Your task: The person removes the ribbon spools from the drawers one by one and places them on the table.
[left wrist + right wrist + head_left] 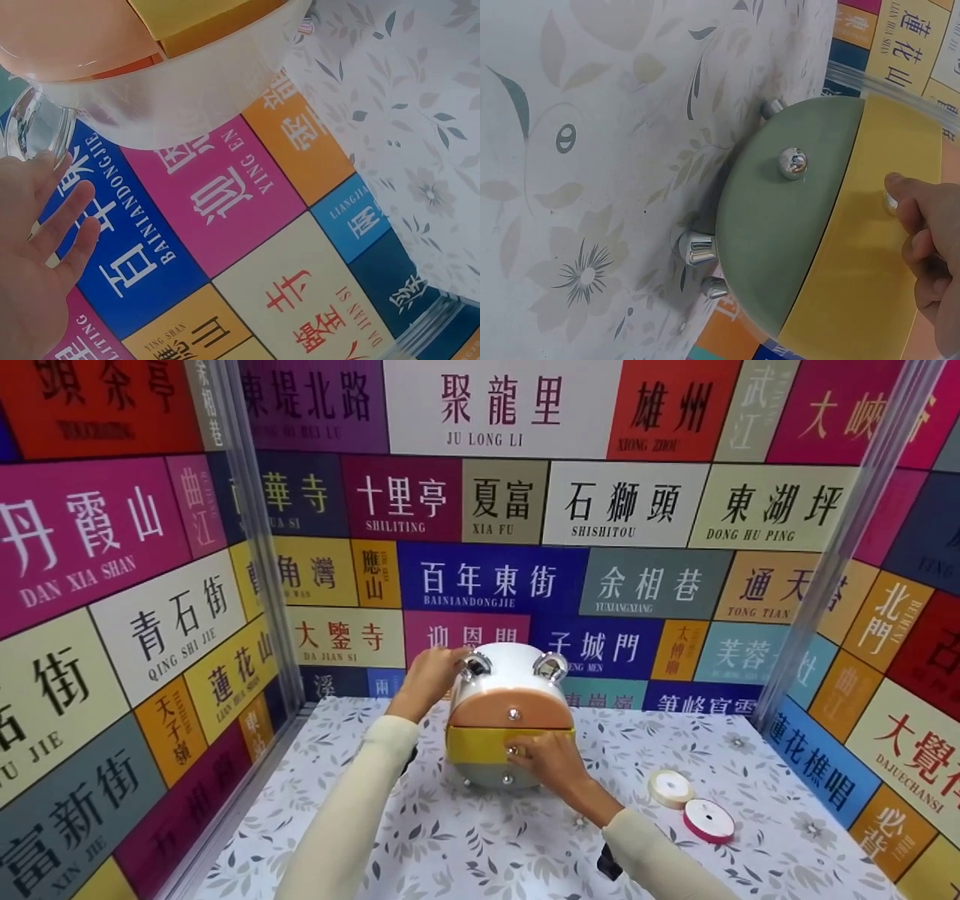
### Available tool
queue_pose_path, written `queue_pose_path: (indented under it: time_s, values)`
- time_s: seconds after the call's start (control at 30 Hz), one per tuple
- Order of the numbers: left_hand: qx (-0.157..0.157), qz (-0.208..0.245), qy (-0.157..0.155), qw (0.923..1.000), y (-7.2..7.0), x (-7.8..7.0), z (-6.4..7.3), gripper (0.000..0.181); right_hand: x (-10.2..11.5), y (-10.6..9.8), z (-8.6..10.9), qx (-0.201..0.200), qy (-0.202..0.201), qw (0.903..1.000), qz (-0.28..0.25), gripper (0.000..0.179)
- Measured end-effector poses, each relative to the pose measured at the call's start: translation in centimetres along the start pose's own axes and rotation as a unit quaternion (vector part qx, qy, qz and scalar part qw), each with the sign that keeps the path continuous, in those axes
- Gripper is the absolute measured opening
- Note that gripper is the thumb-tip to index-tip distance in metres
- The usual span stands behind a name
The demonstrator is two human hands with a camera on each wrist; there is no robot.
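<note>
A small rounded drawer cabinet [517,660] with a white shell stands on the table. Its fronts are an orange drawer [480,710], a yellow drawer [476,744] and a grey-green drawer [780,225], each with a silver knob. The yellow front juts out slightly in the left wrist view. My left hand [431,679] holds the silver ring-shaped ear [37,124] at the cabinet's top left; the thumb is hidden in the left wrist view. With thumb and fingertips, my right hand [551,757] pinches the yellow drawer's knob [889,202].
Right of the cabinet lie a cream ribbon roll [671,789] and a red-edged ribbon roll [709,820]. A leaf-patterned cloth [465,840] covers the table. Panels with colourful lettered signs [487,577] enclose the back and sides. Short silver feet [699,247] carry the cabinet.
</note>
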State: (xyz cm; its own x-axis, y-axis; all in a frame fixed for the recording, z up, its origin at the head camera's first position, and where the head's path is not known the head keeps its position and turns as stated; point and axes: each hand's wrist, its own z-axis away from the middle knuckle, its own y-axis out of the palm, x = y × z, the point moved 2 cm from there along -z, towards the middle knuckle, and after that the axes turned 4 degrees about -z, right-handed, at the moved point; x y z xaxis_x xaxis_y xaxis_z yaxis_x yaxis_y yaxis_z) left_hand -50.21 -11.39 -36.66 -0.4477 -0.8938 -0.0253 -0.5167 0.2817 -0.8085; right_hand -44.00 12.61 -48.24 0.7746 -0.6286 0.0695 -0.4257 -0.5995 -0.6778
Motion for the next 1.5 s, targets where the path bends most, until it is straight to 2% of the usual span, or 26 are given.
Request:
queue_pose_path:
  time_s: [0.13, 0.43, 0.9, 1.07, 1.5]
  values:
    - [-0.001, -0.012, 0.011, 0.9999, 0.3, -0.1, 0.1, 0.021, -0.4, 0.3, 0.2, -0.002, 0.0, 1.0, 0.001, 0.02]
    - [-0.008, -0.015, 0.004, 0.9998, 0.2, -0.1, 0.0, 0.023, -0.7, 0.6, 0.2, 0.0, 0.006, 1.0, -0.007, 0.022]
    - [0.009, -0.009, -0.006, 0.9999, 0.2, 0.0, 0.1, 0.025, -0.7, 0.7, 1.1, -0.009, -0.02, 0.9997, 0.012, 0.028]
    - [-0.005, -0.006, 0.003, 1.0, 0.2, 0.1, 0.1, 0.027, -0.7, 0.8, 1.7, -0.011, -0.038, 0.9991, 0.013, 0.03]
    - [-0.009, -0.005, 0.007, 0.9999, 0.3, 0.2, 0.0, 0.024, -1.0, 3.0, 3.4, 0.034, -0.052, 0.998, -0.009, 0.034]
